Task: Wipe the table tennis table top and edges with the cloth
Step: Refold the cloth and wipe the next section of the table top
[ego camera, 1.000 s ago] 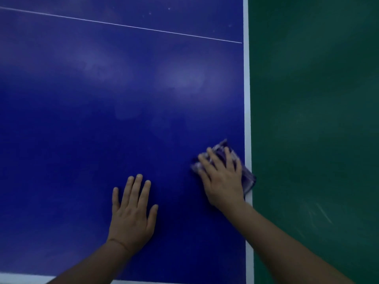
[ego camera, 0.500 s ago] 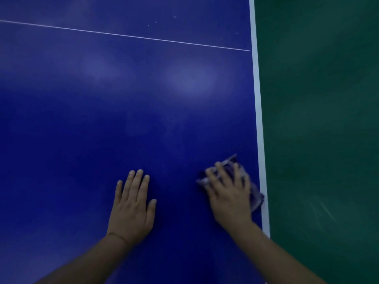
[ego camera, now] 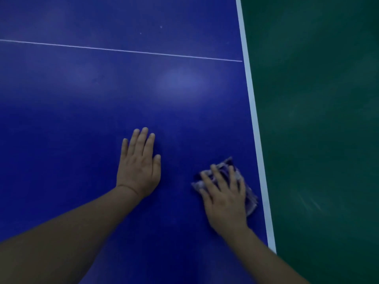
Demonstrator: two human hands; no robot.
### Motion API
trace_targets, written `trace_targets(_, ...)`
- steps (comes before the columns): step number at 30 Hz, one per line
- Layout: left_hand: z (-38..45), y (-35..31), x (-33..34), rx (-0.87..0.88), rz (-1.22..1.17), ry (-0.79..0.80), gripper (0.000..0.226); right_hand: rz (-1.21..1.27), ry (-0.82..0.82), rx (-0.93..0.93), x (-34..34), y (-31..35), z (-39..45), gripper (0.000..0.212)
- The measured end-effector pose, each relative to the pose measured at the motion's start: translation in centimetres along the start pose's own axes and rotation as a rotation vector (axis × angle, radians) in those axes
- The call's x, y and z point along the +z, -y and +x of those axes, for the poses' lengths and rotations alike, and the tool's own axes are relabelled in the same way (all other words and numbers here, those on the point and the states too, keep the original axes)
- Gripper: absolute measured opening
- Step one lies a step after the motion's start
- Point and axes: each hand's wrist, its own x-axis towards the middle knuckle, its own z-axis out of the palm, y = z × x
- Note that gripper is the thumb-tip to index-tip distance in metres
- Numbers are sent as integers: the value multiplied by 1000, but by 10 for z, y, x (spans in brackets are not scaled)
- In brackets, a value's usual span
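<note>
Since a second ago the right hand (ego camera: 224,198) has drawn the cloth (ego camera: 247,191) back along the white edge (ego camera: 256,128), off the border and onto the blue. It presses the cloth flat on the table (ego camera: 102,99), fingers straight and slightly spread, just beside the edge. The left hand (ego camera: 138,165) lies palm down on the bare top, fingers straight and close together. Green floor (ego camera: 317,119) lies beyond

We are counting one tabletop (ego camera: 102,99), one cloth (ego camera: 249,193), two hands: left hand (ego camera: 137,169), right hand (ego camera: 224,203). We are also seeing one floor (ego camera: 317,119).
</note>
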Motion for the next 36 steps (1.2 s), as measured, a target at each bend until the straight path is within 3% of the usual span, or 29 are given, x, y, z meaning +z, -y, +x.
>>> trace_targets(5,50,-13,1,-46,-25,-31,59,70,-24,325,-4,45,107,52)
trace_targets(9,92,-22,3,-46,-56,-27,61,-3,-87,-61,7,59,78,46)
trace_targets(11,98,-20,8,-30,-7,25,64,-11,-63,-109,4,26,54,45)
trace_targets(15,96,-15,16,4,68,46,71,12,-76,240,-17,-32,89,49)
trace_targets(19,99,-16,17,5,81,51,71,98,-92,445,-26,-14,180,51)
trace_targets(21,98,-16,17,0,81,50,69,43,-73,307,-23,13,196,51)
trace_targets(23,98,-17,17,-2,85,49,69,4,-64,42,-18,27,178,51)
trace_targets(26,99,-18,15,-8,92,57,71,-28,-41,-160,-17,-3,129,50)
trace_targets(29,99,-18,15,-10,102,63,73,-24,-46,-12,-31,-46,143,51)
trace_targets(33,101,-17,16,-5,93,69,73,81,-113,312,-43,-32,248,49)
trace_targets(36,101,-17,15,-1,85,60,73,54,-74,207,-42,4,290,50)
